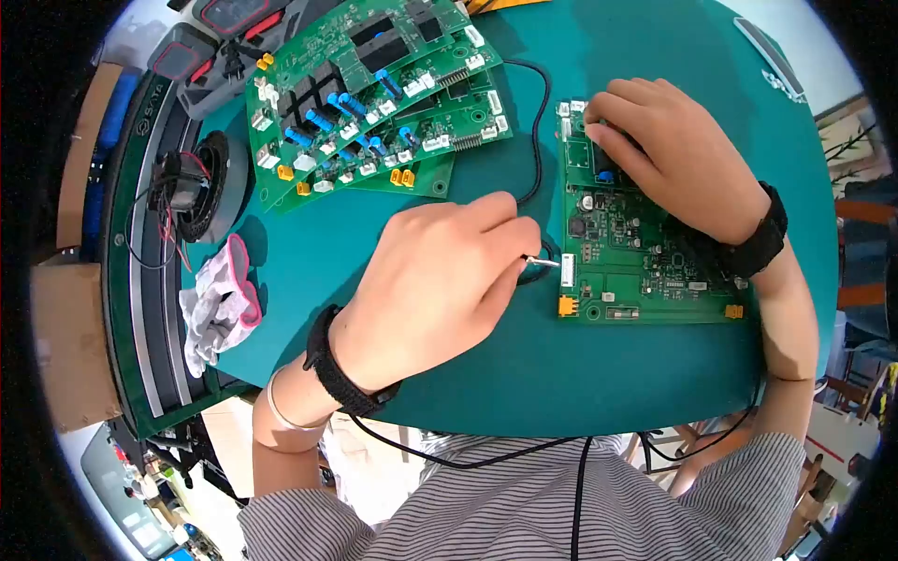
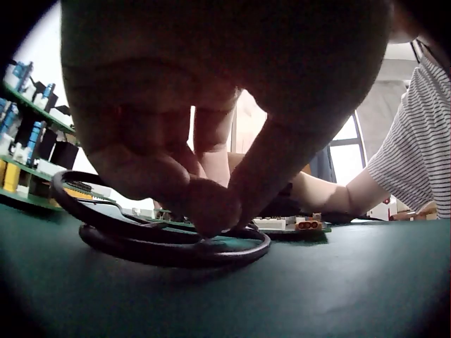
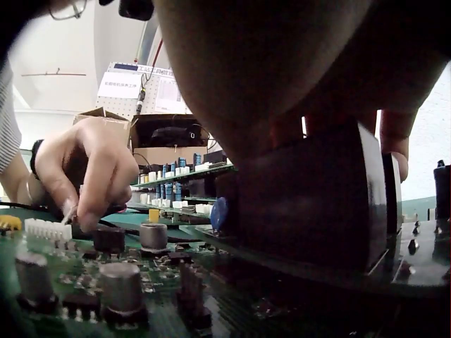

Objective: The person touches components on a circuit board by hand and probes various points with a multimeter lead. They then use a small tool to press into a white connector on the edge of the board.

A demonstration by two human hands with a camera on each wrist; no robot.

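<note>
1. The green circuit board point(image 1: 645, 280) lies flat on the teal table point(image 1: 524, 374), and both hands work at it.
2. The right hand point(image 1: 673, 154) sits over the board's far left corner. Its fingers are curled around a black block component point(image 3: 310, 204) mounted there, with fingertips down both sides of it.
3. A small blue capacitor point(image 3: 220, 213) stands on the board just beside that block, on the near side.
4. The left hand point(image 1: 435, 280) rests on the table just off the board's left edge. Thumb and forefinger are closed narrowly in a pinch on a small metal tip point(image 1: 543, 262).
5. The tip points at the white connector point(image 1: 567, 270) on the board's left edge and almost touches it.
6. A black cable point(image 1: 537, 131) runs along the table left of the board and coils under the left hand. The left wrist view shows the fingertips point(image 2: 211, 204) down on the loops point(image 2: 176, 246). I cannot tell whether the tip belongs to the cable.
7. An orange connector point(image 1: 567, 305) sits at the board's near left corner.
8. Cylindrical capacitors point(image 3: 121, 282) stand mid-board.
9. Farther left of the board is a fanned stack of green boards point(image 1: 374, 93). Beyond it lie a wire spool point(image 1: 192, 187) and a grey-and-pink glove point(image 1: 220, 299).
</note>
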